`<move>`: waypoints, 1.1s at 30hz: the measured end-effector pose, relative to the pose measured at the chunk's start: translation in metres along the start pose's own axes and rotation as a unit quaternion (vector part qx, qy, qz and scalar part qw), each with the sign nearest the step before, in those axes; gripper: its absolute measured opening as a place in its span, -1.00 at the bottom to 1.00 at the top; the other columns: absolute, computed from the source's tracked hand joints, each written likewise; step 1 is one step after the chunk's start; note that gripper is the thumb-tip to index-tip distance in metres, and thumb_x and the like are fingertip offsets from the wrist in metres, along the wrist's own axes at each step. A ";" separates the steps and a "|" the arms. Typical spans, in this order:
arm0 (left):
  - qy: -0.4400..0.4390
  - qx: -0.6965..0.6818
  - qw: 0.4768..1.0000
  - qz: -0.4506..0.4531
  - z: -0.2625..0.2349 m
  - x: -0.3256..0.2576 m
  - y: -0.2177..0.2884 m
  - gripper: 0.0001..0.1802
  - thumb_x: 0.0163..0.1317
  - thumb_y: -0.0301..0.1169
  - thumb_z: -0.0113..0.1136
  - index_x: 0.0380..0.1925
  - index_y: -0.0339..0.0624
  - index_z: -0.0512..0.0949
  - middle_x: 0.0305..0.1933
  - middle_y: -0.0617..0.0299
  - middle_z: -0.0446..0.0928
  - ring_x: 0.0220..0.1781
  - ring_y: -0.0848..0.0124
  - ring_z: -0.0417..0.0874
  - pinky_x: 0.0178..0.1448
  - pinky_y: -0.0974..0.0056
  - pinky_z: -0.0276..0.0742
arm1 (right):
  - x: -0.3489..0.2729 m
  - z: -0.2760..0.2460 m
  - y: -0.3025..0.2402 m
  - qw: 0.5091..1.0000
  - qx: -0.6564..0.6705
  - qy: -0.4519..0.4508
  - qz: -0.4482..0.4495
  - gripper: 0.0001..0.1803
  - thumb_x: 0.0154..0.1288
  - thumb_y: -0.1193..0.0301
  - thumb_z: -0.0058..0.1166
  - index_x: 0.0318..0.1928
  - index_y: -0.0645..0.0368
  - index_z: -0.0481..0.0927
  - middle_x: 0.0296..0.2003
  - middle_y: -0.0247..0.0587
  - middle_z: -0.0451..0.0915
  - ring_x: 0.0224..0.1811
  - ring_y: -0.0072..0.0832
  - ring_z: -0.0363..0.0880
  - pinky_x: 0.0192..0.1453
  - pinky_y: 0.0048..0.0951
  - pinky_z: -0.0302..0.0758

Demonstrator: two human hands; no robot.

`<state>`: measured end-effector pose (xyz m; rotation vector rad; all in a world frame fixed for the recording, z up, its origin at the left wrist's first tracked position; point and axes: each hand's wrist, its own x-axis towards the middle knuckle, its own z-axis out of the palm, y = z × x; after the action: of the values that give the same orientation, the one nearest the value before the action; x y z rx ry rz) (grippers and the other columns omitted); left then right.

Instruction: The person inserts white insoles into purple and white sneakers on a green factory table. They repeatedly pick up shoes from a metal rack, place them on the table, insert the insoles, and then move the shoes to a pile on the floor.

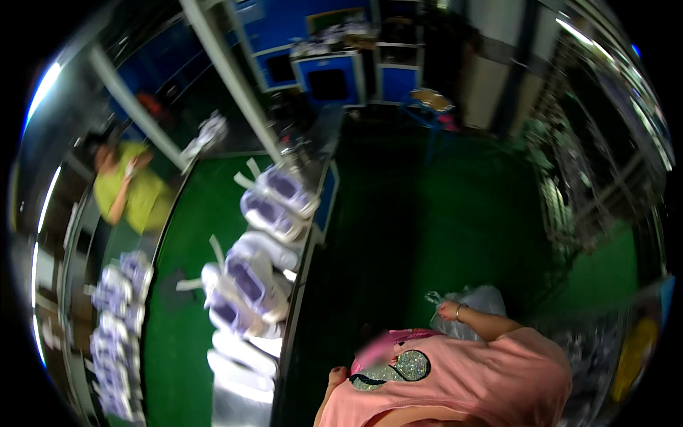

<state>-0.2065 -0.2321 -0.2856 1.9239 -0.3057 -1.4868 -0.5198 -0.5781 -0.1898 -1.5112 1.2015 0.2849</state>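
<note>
My right hand (449, 310), with a bracelet at the wrist, is closed on the gathered neck of a clear plastic bag (485, 300). The bag hangs at my right side, and what is in it, if anything, cannot be made out. Low beside my body is my left hand (338, 374), nearest the metal edge of the workbench; its fingers are mostly hidden. On that bench to my left stand white and lavender sneakers: one pair (245, 292) nearer and another pair (277, 203) farther along. White insole-shaped pieces (242, 356) lie beside them on the bench.
A green belt or worktop (178, 306) runs along the bench, with a row of more sneakers (117, 334) on its far side. Across it stands a person in yellow-green (135, 185). A stool (430, 103) stands ahead, and a loaded rack (576, 156) at right.
</note>
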 end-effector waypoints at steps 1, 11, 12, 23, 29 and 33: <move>-0.031 0.124 0.992 0.013 -0.006 0.017 0.009 -0.88 0.03 -0.40 -0.05 -0.55 -0.18 0.45 -0.62 0.27 0.39 -0.59 0.42 0.40 -0.54 0.35 0.33 | -0.007 -0.007 0.011 0.996 -0.063 0.003 0.069 -0.85 -0.04 0.35 -0.03 -0.52 0.17 0.51 -0.64 -0.31 0.47 -0.72 -0.56 0.34 -0.68 -0.49 0.28; -0.191 0.448 0.873 0.032 -0.006 0.177 0.143 -0.84 -0.01 -0.34 -0.03 -0.53 -0.18 0.47 -0.52 0.16 0.46 -0.45 0.28 0.47 -0.43 0.25 0.38 | -0.061 0.027 0.077 0.966 0.112 0.128 0.196 -0.82 0.00 0.31 -0.07 -0.47 0.12 0.52 -0.60 -0.28 0.48 -0.67 -0.49 0.39 -0.60 -0.46 0.34; -0.196 0.467 0.861 0.038 -0.007 0.189 0.153 -0.83 -0.01 -0.34 -0.03 -0.53 -0.18 0.48 -0.51 0.14 0.46 -0.44 0.26 0.47 -0.41 0.24 0.39 | -0.061 0.038 0.080 0.960 0.145 0.134 0.200 -0.82 0.01 0.31 -0.07 -0.47 0.12 0.52 -0.61 -0.28 0.48 -0.67 -0.48 0.39 -0.60 -0.46 0.35; -0.170 0.649 0.727 0.145 0.053 0.325 0.334 -0.77 -0.01 -0.28 -0.06 -0.50 -0.19 0.49 -0.41 0.06 0.52 -0.31 0.13 0.53 -0.29 0.14 0.43 | -0.026 0.020 0.148 0.935 0.224 0.115 0.248 -0.80 0.06 0.27 -0.14 -0.46 0.07 0.51 -0.61 -0.28 0.47 -0.64 -0.41 0.41 -0.53 -0.41 0.38; -0.242 0.728 0.578 0.279 0.164 0.359 0.448 -0.77 0.11 -0.29 -0.18 -0.56 -0.15 0.40 -0.49 0.10 0.47 -0.46 0.24 0.51 -0.44 0.23 0.35 | 0.006 -0.123 0.157 0.895 -0.127 0.405 0.140 -0.79 0.07 0.30 -0.15 -0.39 0.12 0.51 -0.58 -0.24 0.49 -0.54 -0.40 0.46 -0.45 -0.38 0.41; -0.214 0.307 0.924 -0.077 0.277 0.306 0.541 -0.80 0.09 -0.39 -0.20 -0.69 -0.10 0.23 -0.64 0.26 0.29 -0.64 0.47 0.30 -0.59 0.41 0.20 | -0.009 -0.225 0.089 0.765 0.395 0.478 0.172 -0.74 0.06 0.29 -0.20 -0.43 0.18 0.50 -0.50 -0.10 0.50 -0.43 -0.31 0.47 -0.36 -0.34 0.40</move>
<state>-0.2481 -0.9073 -0.2091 2.0920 -0.9303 -2.1003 -0.6881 -0.7491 -0.1593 -0.6004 2.0472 -0.8000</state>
